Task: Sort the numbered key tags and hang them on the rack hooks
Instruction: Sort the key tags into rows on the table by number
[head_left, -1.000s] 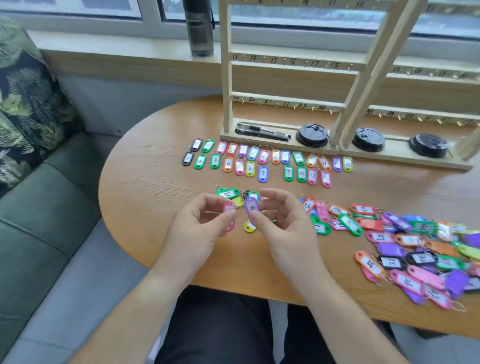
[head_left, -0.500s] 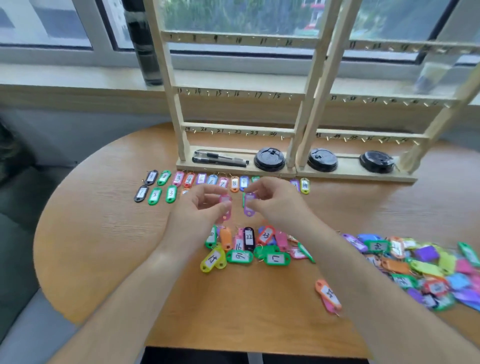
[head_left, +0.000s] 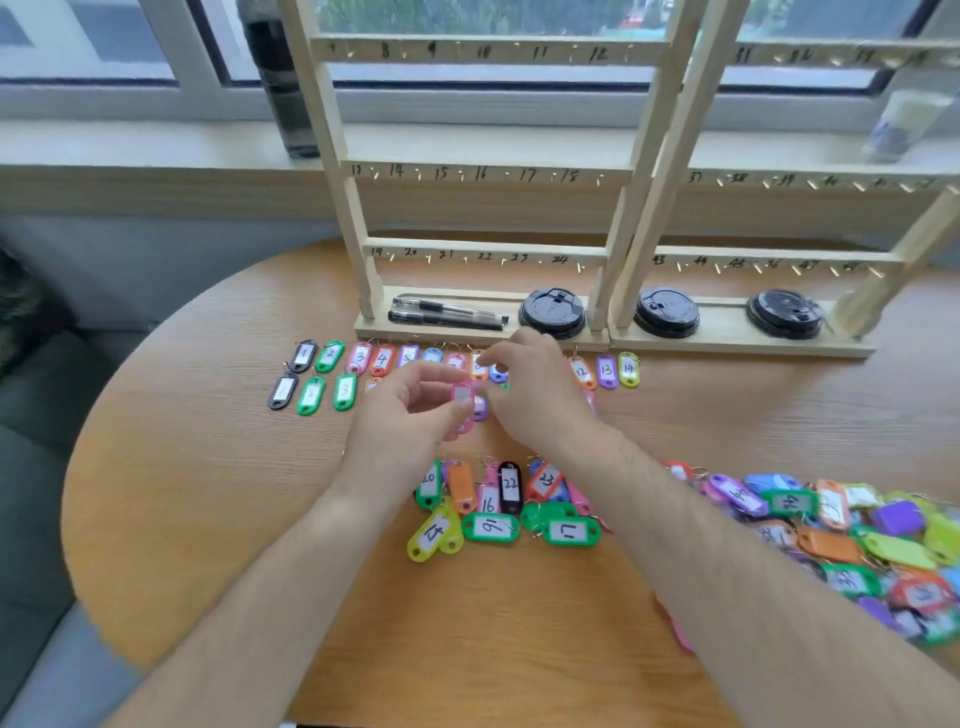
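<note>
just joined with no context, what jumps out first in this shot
A bright heap of key tags sprawls over the right of the table. Behind, a tall wooden rack of numbered hooks stands bare, with a neat numbered row of tags before it. Mid-table, the left hand pinches a pink tag.

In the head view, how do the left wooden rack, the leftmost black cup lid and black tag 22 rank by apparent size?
1. left wooden rack
2. leftmost black cup lid
3. black tag 22, smallest though nearest the camera
</note>
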